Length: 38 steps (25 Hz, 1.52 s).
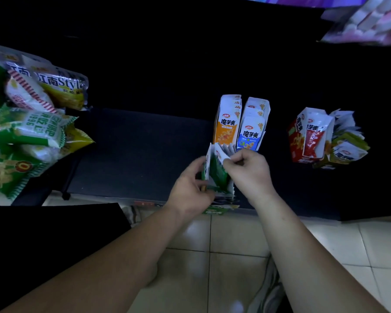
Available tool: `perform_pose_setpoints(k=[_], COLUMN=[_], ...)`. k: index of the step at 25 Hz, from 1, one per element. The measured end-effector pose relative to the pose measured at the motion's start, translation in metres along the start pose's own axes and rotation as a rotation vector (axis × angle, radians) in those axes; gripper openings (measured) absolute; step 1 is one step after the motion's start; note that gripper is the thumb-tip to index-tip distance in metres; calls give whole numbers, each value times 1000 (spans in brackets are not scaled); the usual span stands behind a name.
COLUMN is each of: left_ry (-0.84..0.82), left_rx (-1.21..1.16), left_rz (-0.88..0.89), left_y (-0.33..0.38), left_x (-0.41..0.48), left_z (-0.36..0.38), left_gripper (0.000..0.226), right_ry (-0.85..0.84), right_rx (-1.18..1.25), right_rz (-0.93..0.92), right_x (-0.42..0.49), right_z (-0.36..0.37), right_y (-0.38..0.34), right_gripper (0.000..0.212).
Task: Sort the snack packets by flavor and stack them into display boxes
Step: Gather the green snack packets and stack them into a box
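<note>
Far on the left I saw a heap of big bags (32, 123) on the black table (145, 143); I did not think they were part of this job. Next, the left hand (191, 190) held the side of the green box (215, 175) at the table's near edge, fingers curled round it. The right hand (251, 170) pinched the white tops of the packets (224, 152) standing in that box. Just behind stood the orange box (228, 120) and the blue box (252, 127), side by side, both looking full. Further right was the red box (307, 136), and beside it a pile (348, 141) of loose packets. I judged most was done, the green box was being filled, and the pile was left.
</note>
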<state>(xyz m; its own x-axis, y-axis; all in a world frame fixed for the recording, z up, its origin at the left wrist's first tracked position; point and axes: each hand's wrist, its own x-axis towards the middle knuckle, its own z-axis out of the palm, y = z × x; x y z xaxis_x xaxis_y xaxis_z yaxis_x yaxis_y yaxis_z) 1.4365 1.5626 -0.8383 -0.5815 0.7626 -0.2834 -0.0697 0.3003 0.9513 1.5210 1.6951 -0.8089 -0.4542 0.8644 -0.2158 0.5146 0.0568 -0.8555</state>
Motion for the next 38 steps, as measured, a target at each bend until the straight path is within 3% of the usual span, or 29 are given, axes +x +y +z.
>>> perform_pose_setpoints(k=[4, 6, 8, 10, 12, 16, 19, 22, 26, 29, 32, 35, 38], left_ry=[-48, -26, 24, 45, 63, 71, 93, 53, -39, -17, 78, 60, 64], left_rx=[185, 163, 195, 228, 254, 232, 273, 321, 442, 483, 360, 187, 149], left_rz=[115, 112, 151, 179, 190, 139, 135, 132, 106, 179, 130, 10, -23], left_y=[0, 0, 0, 1, -1, 0, -5, -16, -19, -18, -21, -19, -16], left_x=[8, 9, 13, 16, 20, 24, 24, 20, 15, 8, 5, 10, 14], left_z=[4, 6, 4, 1, -2, -4, -3, -1, 0, 3, 3, -1, -1], left_gripper=[79, 60, 34, 25, 23, 27, 37, 29, 20, 18, 6, 5, 9], right_ry=[-220, -296, -253, -166, -188, -178, -188, -255, -183, -141, -157, -59, 27], right_rx=[71, 117, 161, 146, 131, 75, -36, -237, -86, -78, -218, -458, -395], right_rz=[53, 65, 96, 56, -26, -115, -100, -65, -2, -51, -17, -55, -124], right_x=[-18, -19, -17, -10, -4, 5, 8, 5, 2, 8, 14, 16, 21], right_z=[-8, -16, -20, -20, -18, -14, -10, -7, -8, 1, 11, 21, 19], right_y=[-2, -1, 0, 5, 8, 14, 26, 35, 27, 17, 8, 4, 9], right_gripper=[10, 8, 14, 28, 42, 15, 25, 22, 27, 15, 23, 35, 21])
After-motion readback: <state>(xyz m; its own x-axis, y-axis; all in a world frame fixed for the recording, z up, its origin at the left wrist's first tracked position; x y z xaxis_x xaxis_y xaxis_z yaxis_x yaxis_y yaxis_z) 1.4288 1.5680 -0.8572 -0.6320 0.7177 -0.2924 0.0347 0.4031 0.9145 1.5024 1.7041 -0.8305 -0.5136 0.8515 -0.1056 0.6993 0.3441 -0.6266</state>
